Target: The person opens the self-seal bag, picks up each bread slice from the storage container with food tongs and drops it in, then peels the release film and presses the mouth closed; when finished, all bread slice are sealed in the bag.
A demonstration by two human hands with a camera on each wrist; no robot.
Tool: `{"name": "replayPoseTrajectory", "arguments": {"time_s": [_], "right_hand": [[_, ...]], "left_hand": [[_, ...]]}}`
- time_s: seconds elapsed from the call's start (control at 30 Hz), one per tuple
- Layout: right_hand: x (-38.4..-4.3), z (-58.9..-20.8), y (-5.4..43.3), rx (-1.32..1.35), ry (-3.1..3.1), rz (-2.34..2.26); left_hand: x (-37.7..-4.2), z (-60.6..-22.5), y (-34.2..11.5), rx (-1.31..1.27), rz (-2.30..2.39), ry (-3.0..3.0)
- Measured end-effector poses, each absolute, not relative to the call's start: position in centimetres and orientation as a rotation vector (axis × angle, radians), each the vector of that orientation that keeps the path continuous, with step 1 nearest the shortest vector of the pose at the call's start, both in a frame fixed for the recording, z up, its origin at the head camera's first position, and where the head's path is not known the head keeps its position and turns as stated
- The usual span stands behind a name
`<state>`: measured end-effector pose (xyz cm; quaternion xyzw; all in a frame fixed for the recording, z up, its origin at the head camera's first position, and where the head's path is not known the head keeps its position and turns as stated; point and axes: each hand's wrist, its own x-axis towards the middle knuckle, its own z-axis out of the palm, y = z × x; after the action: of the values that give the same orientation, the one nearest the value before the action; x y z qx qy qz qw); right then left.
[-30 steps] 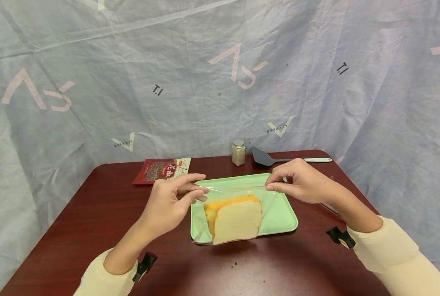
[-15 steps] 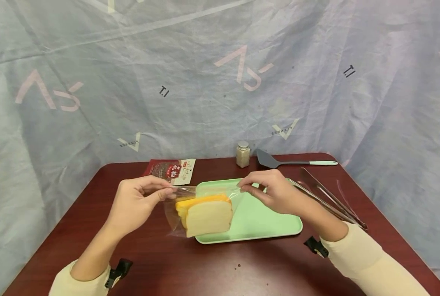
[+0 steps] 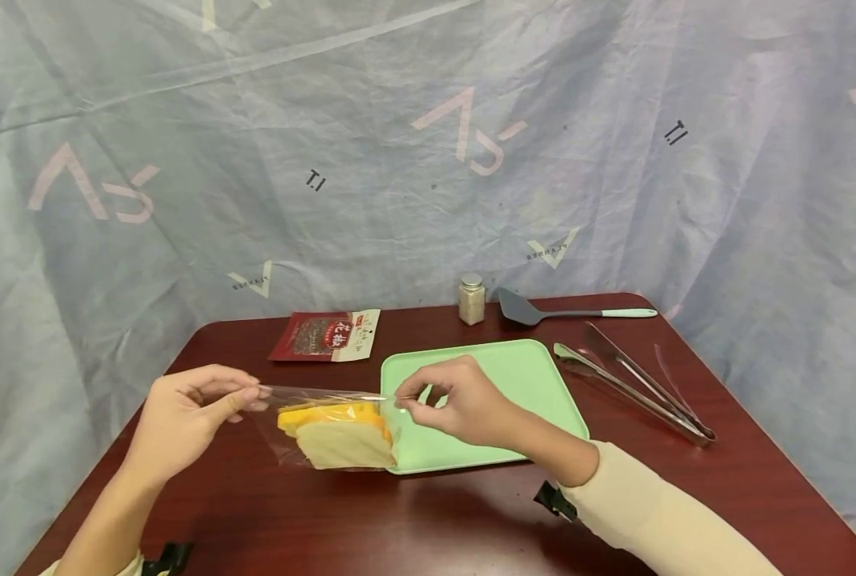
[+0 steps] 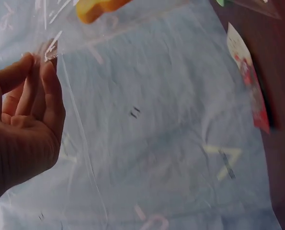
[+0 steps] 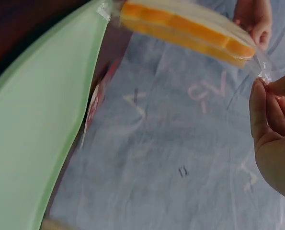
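A clear plastic bag [image 3: 270,436] hangs between my two hands, its top edge stretched taut. Inside it are slices of bread [image 3: 345,444] with orange-yellow crusts, seen edge-on in the right wrist view. My left hand [image 3: 186,416] pinches the bag's upper left corner between thumb and fingertips. At the upper right corner, my right hand [image 3: 460,400] pinches the plastic in the same manner. The bag overlaps the left edge of the light green tray [image 3: 536,384] in the head view. In the left wrist view only a bit of crust [image 4: 101,7] shows.
Behind the bag lies a red and white packet [image 3: 327,336]. A small glass jar [image 3: 471,300] and a grey spatula [image 3: 522,308] with a pale green handle are at the table's back edge. Metal tongs [image 3: 637,396] lie right of the tray. A grey curtain [image 3: 370,160] hangs behind the table.
Both hands have moved left with the bagged bread, from over the tray to its left side. The tray, tongs and packet are now less covered by the arms.
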<state>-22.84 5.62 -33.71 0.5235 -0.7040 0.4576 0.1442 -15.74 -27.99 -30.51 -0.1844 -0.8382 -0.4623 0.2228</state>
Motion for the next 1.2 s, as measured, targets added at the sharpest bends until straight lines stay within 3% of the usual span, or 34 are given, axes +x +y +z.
{"name": "replayPoseTrajectory", "arguments": {"time_s": [0.23, 0.53, 0.97, 1.2], "right_hand": [[-22.1, -34.0, 3.1, 1.504, -2.01, 1.51], [-22.9, -35.7, 0.4, 1.355, -2.16, 1.587], [-30.5, -38.0, -2.9, 1.044, -2.417, 1.606], [-31.8, -39.2, -4.2, 0.986, -2.519, 1.612]], "left_hand": [[-14.2, -31.0, -31.0, -0.629, -1.522, -2.062], [-14.6, -32.6, -32.9, -0.417, -1.586, -2.112], [-22.9, -35.6, -34.5, -0.064, -1.42, -2.502], [-26.2, -37.9, -34.8, -0.003, -1.253, -2.612]]}}
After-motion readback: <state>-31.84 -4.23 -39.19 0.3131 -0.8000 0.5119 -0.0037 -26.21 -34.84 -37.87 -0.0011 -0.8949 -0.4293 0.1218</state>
